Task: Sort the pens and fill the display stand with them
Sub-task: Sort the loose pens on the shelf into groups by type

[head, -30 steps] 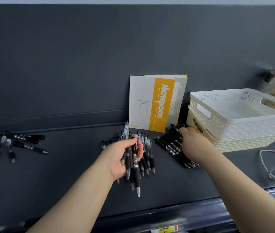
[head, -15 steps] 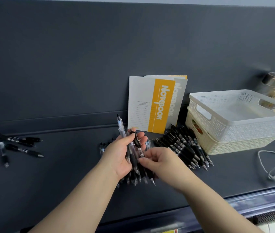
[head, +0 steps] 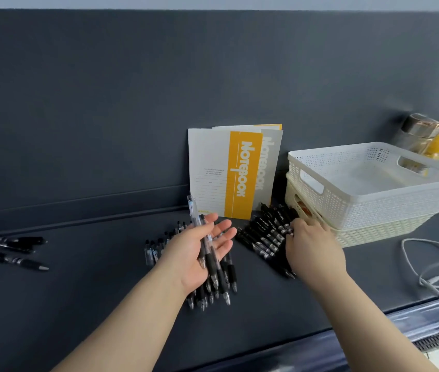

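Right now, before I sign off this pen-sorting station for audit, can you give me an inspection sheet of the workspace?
Surface: dark grey shelf, matte.
Job's things: clear-barrelled pens heaped at centre; black pens heaped to their right; loose pens scattered far left; display stand, nothing seen.
Clutter: notebooks leaning on the back panel; two stacked baskets; bottle behind them.
Hands: left hand palm up, pens lying across it, fingers straight; right hand on the black pens, grip hidden.
Cables: white cable looped at right.
Surroundings: dark back panel.
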`<control>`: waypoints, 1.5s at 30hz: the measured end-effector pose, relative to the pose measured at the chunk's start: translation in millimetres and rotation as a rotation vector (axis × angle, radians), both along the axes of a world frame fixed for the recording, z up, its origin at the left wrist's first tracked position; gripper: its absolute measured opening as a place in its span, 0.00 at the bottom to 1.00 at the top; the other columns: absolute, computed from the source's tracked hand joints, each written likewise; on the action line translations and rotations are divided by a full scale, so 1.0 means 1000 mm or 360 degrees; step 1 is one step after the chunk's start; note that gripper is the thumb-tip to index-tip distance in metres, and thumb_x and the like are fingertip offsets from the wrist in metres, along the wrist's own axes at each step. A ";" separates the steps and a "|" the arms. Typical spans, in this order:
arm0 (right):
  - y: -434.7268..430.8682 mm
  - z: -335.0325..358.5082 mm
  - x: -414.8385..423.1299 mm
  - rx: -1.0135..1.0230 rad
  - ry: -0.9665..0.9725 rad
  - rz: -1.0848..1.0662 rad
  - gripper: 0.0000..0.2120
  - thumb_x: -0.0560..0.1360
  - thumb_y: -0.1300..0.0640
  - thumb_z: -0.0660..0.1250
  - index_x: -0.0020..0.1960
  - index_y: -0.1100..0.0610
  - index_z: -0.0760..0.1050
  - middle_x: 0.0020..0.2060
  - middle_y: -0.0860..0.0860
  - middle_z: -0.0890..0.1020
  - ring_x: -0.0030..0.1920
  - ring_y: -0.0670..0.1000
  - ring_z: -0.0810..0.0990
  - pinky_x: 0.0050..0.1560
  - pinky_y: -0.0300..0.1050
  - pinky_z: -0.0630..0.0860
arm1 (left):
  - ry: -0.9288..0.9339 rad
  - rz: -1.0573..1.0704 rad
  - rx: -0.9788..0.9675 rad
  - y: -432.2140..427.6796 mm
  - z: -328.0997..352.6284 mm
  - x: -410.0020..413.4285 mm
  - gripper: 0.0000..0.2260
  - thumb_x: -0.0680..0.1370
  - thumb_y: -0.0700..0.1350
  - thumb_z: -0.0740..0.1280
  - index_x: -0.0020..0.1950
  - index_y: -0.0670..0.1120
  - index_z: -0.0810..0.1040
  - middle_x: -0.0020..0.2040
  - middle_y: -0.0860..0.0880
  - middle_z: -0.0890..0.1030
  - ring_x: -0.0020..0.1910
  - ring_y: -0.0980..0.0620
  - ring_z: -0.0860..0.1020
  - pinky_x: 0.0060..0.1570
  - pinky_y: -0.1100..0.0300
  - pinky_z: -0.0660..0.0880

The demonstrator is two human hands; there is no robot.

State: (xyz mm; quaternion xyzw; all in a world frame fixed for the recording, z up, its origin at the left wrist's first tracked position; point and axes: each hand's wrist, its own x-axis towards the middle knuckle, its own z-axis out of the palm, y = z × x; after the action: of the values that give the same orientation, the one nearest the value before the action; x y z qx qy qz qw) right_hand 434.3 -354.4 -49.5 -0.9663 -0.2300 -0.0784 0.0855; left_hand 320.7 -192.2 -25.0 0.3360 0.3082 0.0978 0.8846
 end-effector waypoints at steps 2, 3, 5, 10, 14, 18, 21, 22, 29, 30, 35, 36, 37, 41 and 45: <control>0.007 0.004 -0.010 0.0245 -0.0007 0.0192 0.10 0.77 0.55 0.60 0.54 0.57 0.76 0.51 0.54 0.78 0.55 0.56 0.73 0.53 0.47 0.69 | -0.0008 -0.0001 0.0001 -0.002 0.000 0.003 0.09 0.81 0.38 0.59 0.57 0.41 0.77 0.47 0.41 0.84 0.47 0.44 0.83 0.49 0.52 0.78; 0.013 0.008 -0.020 0.0456 0.0085 0.0340 0.10 0.77 0.53 0.62 0.53 0.56 0.77 0.48 0.52 0.79 0.52 0.53 0.74 0.51 0.44 0.69 | -0.0018 0.0001 0.0005 -0.004 0.001 0.004 0.09 0.81 0.38 0.59 0.57 0.40 0.76 0.47 0.41 0.84 0.47 0.44 0.83 0.50 0.52 0.78; 0.026 0.016 -0.044 0.0746 0.0488 0.0592 0.08 0.76 0.51 0.64 0.52 0.52 0.76 0.39 0.47 0.79 0.39 0.43 0.75 0.40 0.33 0.68 | -0.0040 0.0003 0.0022 -0.006 0.003 0.005 0.09 0.81 0.38 0.59 0.57 0.41 0.76 0.46 0.41 0.84 0.46 0.45 0.83 0.49 0.53 0.78; 0.048 0.011 -0.072 0.1075 0.1152 0.0713 0.15 0.76 0.57 0.64 0.58 0.46 0.64 0.27 0.47 0.75 0.26 0.41 0.70 0.30 0.32 0.66 | 0.0057 0.0144 0.0262 -0.003 0.005 -0.003 0.09 0.80 0.38 0.61 0.58 0.40 0.77 0.49 0.42 0.84 0.49 0.47 0.82 0.47 0.57 0.77; 0.060 0.005 -0.078 0.1073 0.1087 0.0796 0.15 0.75 0.58 0.64 0.57 0.45 0.65 0.24 0.45 0.74 0.26 0.42 0.70 0.30 0.33 0.67 | 0.0179 0.0241 0.0436 0.003 0.004 -0.019 0.09 0.77 0.36 0.65 0.55 0.42 0.78 0.48 0.46 0.83 0.47 0.49 0.80 0.49 0.56 0.75; 0.068 -0.002 -0.071 0.0742 0.0685 0.0833 0.14 0.75 0.56 0.61 0.60 0.50 0.68 0.31 0.47 0.77 0.34 0.45 0.75 0.39 0.43 0.72 | 0.0295 0.0355 0.0755 0.010 -0.006 -0.028 0.15 0.80 0.35 0.59 0.66 0.42 0.72 0.59 0.50 0.77 0.60 0.53 0.74 0.67 0.54 0.67; 0.071 -0.009 -0.070 0.0465 0.0530 0.0876 0.12 0.76 0.53 0.59 0.59 0.51 0.70 0.39 0.47 0.76 0.43 0.50 0.76 0.40 0.43 0.71 | 0.0404 0.0344 0.0944 0.011 -0.016 -0.036 0.15 0.80 0.35 0.59 0.65 0.48 0.70 0.50 0.55 0.75 0.51 0.57 0.72 0.58 0.62 0.69; 0.073 -0.011 -0.070 0.0452 0.0512 0.0892 0.11 0.76 0.53 0.59 0.58 0.51 0.71 0.40 0.46 0.74 0.45 0.50 0.76 0.41 0.43 0.70 | 0.0447 0.0335 0.0993 0.011 -0.017 -0.038 0.12 0.80 0.37 0.59 0.59 0.52 0.71 0.45 0.57 0.73 0.45 0.59 0.71 0.49 0.65 0.68; 0.084 -0.021 -0.067 0.0504 0.0450 0.0917 0.13 0.78 0.54 0.58 0.61 0.53 0.73 0.53 0.49 0.73 0.57 0.50 0.73 0.48 0.40 0.73 | 0.1132 -0.0009 0.1618 0.021 -0.033 -0.049 0.29 0.80 0.45 0.58 0.78 0.46 0.49 0.78 0.51 0.48 0.76 0.50 0.49 0.72 0.54 0.52; 0.085 -0.022 -0.067 0.0515 0.0447 0.0919 0.13 0.78 0.55 0.58 0.61 0.53 0.74 0.54 0.49 0.72 0.58 0.50 0.72 0.48 0.40 0.74 | 0.1145 -0.0071 0.1608 0.019 -0.032 -0.049 0.30 0.80 0.45 0.58 0.78 0.46 0.46 0.78 0.52 0.45 0.76 0.50 0.46 0.73 0.54 0.50; 0.090 -0.020 -0.069 0.0614 0.0376 0.0917 0.14 0.78 0.56 0.58 0.63 0.53 0.73 0.55 0.49 0.73 0.61 0.49 0.70 0.53 0.40 0.72 | 0.0986 -0.0192 0.1531 0.015 -0.031 -0.053 0.32 0.81 0.49 0.58 0.78 0.49 0.41 0.78 0.54 0.39 0.76 0.54 0.40 0.75 0.52 0.46; 0.092 -0.018 -0.071 0.0634 0.0372 0.0937 0.14 0.78 0.55 0.59 0.63 0.53 0.73 0.55 0.48 0.73 0.60 0.49 0.70 0.53 0.39 0.72 | 0.0929 -0.0203 0.1523 0.016 -0.031 -0.055 0.32 0.81 0.48 0.58 0.78 0.49 0.42 0.78 0.54 0.40 0.76 0.55 0.42 0.75 0.53 0.46; 0.093 -0.016 -0.073 0.0644 0.0373 0.0972 0.14 0.78 0.55 0.59 0.62 0.53 0.74 0.55 0.48 0.73 0.60 0.49 0.71 0.52 0.38 0.71 | 0.0862 -0.0203 0.1501 0.018 -0.030 -0.058 0.31 0.81 0.47 0.59 0.78 0.50 0.44 0.78 0.54 0.43 0.76 0.55 0.44 0.74 0.54 0.47; 0.104 -0.008 -0.088 0.0624 0.0437 0.1184 0.13 0.77 0.54 0.60 0.61 0.51 0.74 0.54 0.46 0.74 0.57 0.46 0.72 0.53 0.34 0.68 | 0.0705 -0.0075 0.1365 0.041 -0.029 -0.075 0.27 0.81 0.42 0.59 0.77 0.51 0.52 0.77 0.52 0.57 0.74 0.54 0.57 0.69 0.59 0.57; 0.122 -0.004 -0.112 0.0625 0.0477 0.1294 0.12 0.76 0.55 0.61 0.58 0.52 0.76 0.51 0.46 0.75 0.53 0.46 0.74 0.53 0.34 0.69 | 0.0667 -0.0075 0.1363 0.071 -0.030 -0.104 0.22 0.81 0.38 0.58 0.74 0.48 0.62 0.70 0.51 0.69 0.67 0.55 0.69 0.69 0.55 0.63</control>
State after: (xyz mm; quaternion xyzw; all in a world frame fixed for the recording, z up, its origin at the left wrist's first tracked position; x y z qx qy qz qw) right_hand 322.2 -232.0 -53.5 -0.7640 -0.5556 0.0597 0.3225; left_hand 217.2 -121.5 -55.1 0.6896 0.4044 0.1259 0.5874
